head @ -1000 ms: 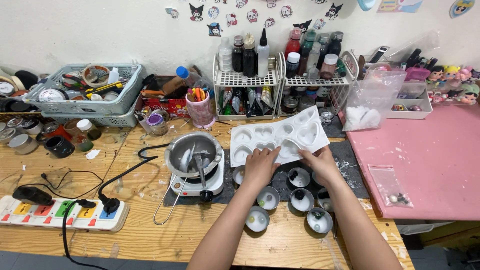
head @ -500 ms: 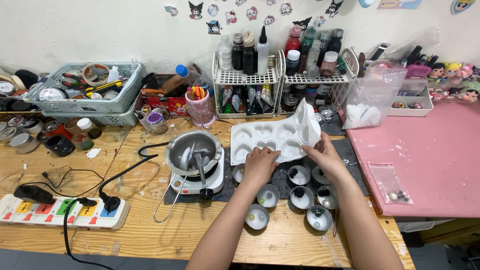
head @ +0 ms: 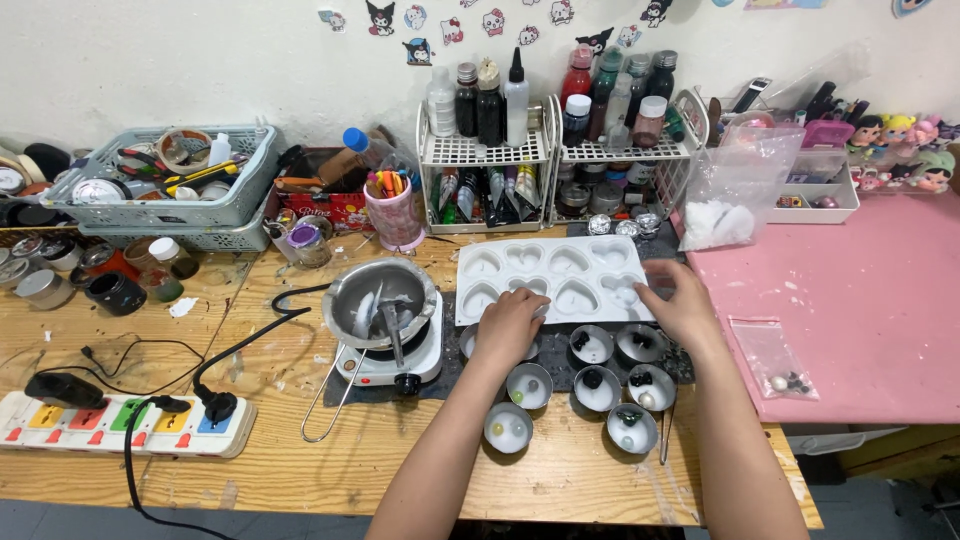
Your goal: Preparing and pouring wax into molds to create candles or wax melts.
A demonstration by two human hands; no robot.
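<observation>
Lowered since the earlier frame, white heart mould [head: 553, 278] now lies flat on the wooden table [head: 270, 440], no longer tilted. Left hand [head: 508, 325] curls its fingers over the near edge; right hand [head: 684, 304] presses spread fingers on the right corner. Small tins [head: 590, 345] sit just in front; metal pot [head: 381, 297] on hotplate [head: 392, 360] stands left.

Left of the left hand: metal pot [head: 382, 292] on a small white hot plate [head: 390, 358], power strip [head: 125, 425] further out. Beyond both hands, wire racks [head: 560, 160] of bottles. Pink mat [head: 850, 310] off right.
</observation>
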